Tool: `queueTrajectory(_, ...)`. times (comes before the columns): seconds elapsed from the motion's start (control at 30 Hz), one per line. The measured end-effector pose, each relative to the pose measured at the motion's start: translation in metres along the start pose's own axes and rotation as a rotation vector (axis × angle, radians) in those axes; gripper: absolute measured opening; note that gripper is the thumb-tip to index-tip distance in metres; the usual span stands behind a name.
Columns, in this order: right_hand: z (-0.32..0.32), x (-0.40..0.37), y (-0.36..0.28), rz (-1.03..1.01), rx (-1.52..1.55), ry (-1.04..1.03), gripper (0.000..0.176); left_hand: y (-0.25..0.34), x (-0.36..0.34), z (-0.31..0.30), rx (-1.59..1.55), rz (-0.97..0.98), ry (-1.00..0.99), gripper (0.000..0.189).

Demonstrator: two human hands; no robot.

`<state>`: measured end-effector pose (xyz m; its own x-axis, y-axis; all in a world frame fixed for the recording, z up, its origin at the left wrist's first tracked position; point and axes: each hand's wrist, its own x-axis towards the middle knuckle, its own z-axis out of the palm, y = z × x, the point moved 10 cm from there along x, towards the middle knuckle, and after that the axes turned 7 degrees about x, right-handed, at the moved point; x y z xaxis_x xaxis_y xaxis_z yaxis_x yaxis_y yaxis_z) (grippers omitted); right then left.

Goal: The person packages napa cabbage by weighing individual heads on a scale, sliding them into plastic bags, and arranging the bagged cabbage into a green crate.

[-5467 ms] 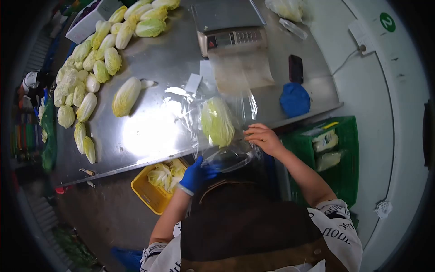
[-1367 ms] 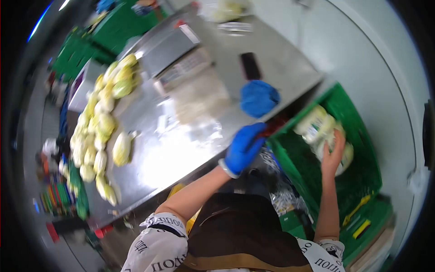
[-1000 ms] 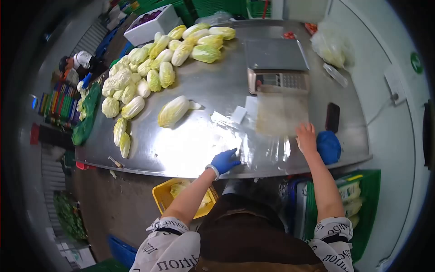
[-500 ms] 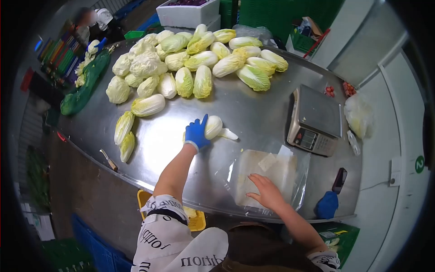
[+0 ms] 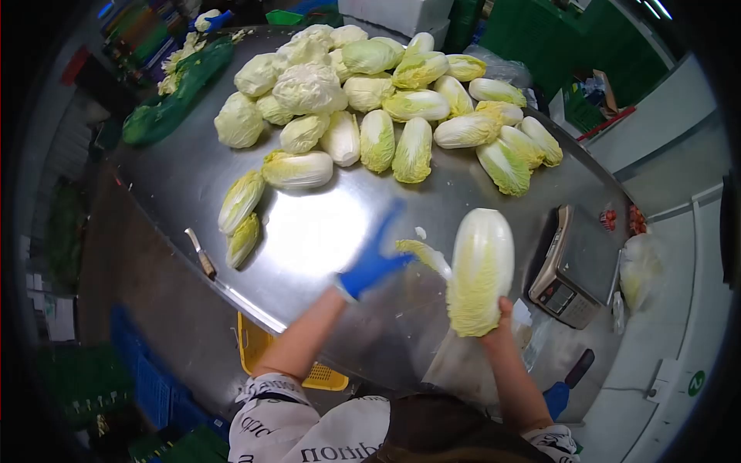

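My right hand (image 5: pixel 500 322), bare, grips a napa cabbage (image 5: pixel 482 266) around its leafy lower end and holds it upright above the table, white base upward. My left hand (image 5: pixel 377 261), in a blue glove and smeared by motion, has its fingers spread with nothing in them. A loose cabbage leaf (image 5: pixel 428 257) lies between the left hand and the held cabbage. Below the right hand, the stack of clear plastic sheets (image 5: pixel 455 363) is partly covered by the cabbage and arm.
Several round cabbages (image 5: pixel 309 89) and napa cabbages (image 5: pixel 413 150) are heaped at the back of the metal table (image 5: pixel 166 185). A scale (image 5: pixel 571 266) stands at right; a knife (image 5: pixel 201 255) lies near the left edge. A co-worker's gloved hand (image 5: pixel 220 21) shows at the far left.
The cabbage under my left hand is now lifted in my right hand, which was open over the plastic sheets. My left hand has let go. The view has shifted, with the table's contents appearing further right.
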<state>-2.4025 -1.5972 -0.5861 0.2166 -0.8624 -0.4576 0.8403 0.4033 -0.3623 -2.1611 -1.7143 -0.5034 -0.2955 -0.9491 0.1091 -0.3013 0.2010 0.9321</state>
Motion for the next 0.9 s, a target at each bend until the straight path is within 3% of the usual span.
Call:
queueTrajectory(0.03,-0.018,-0.006,-0.018,-0.022,0.040,0.060,0.067,-0.083,0.002,-0.035,0.050,-0.159,0.182,0.090)
queueTrajectory(0.07,-0.044,-0.011,-0.060,-0.183,-0.097,0.085,0.064,-0.128,-0.002,-0.089,0.128,-0.172,0.357,0.085)
queueTrajectory(0.1,-0.062,-0.008,-0.101,-0.334,-0.235,0.100,0.063,-0.104,-0.012,-0.151,0.356,-0.016,0.592,0.083)
queueTrajectory(0.13,-0.030,-0.018,-0.140,-0.430,-0.432,0.135,0.060,-0.118,-0.030,-0.197,0.840,-0.033,0.708,0.088)
queueTrajectory(0.17,-0.041,-0.027,-0.182,-0.514,-0.537,0.278,0.057,-0.152,-0.051,-0.243,0.957,-0.169,0.792,0.095)
queueTrajectory(0.23,-0.072,-0.040,-0.273,-0.715,-0.956,0.478,0.061,-0.188,-0.088,-0.314,1.157,-0.594,0.819,0.106)
queueTrajectory(0.33,-0.105,-0.057,-0.360,-0.834,-1.430,0.826,0.077,-0.258,-0.124,-0.355,0.868,-0.767,0.672,0.108)
queueTrajectory(0.47,-0.152,-0.055,-0.401,-0.802,-1.891,0.978,0.086,-0.287,-0.122,-0.366,0.784,-0.715,0.590,0.089)
queueTrajectory(0.53,-0.181,-0.049,-0.401,-0.737,-1.974,0.915,0.087,-0.307,-0.141,-0.366,0.291,-0.826,0.717,0.078)
queueTrajectory(0.57,-0.188,-0.055,-0.406,-0.710,-1.961,0.861,0.086,-0.314,-0.152,-0.350,-0.070,-0.902,0.773,0.062)
queueTrajectory(0.6,-0.167,-0.069,-0.402,-0.692,-1.885,0.939,0.084,-0.332,-0.141,-0.328,-0.652,-0.710,0.570,0.051)
queueTrajectory(0.67,-0.155,-0.118,-0.420,-0.947,-1.789,1.048,0.079,-0.245,-0.140,-0.299,-0.645,-0.619,0.678,0.049)
queueTrajectory(0.7,-0.133,-0.143,-0.420,-1.053,-1.694,1.070,0.077,-0.246,-0.157,-0.310,-0.648,-0.569,0.739,0.053)
queueTrajectory(0.73,-0.128,-0.165,-0.426,-1.072,-1.606,1.137,0.078,-0.195,-0.155,-0.283,-0.763,-0.551,0.908,0.059)
queueTrajectory(0.77,-0.121,-0.184,-0.426,-1.143,-1.476,1.166,0.078,-0.185,-0.158,-0.271,-0.876,-0.502,0.881,0.068)
queueTrajectory(0.83,-0.128,-0.197,-0.424,-1.129,-1.353,1.175,0.078,-0.129,-0.147,-0.204,-1.013,-0.449,0.862,0.067)
queueTrajectory(0.9,-0.120,-0.184,-0.419,-1.223,-1.454,1.052,0.078,-0.112,-0.122,-0.137,-1.151,-0.256,0.400,0.069)
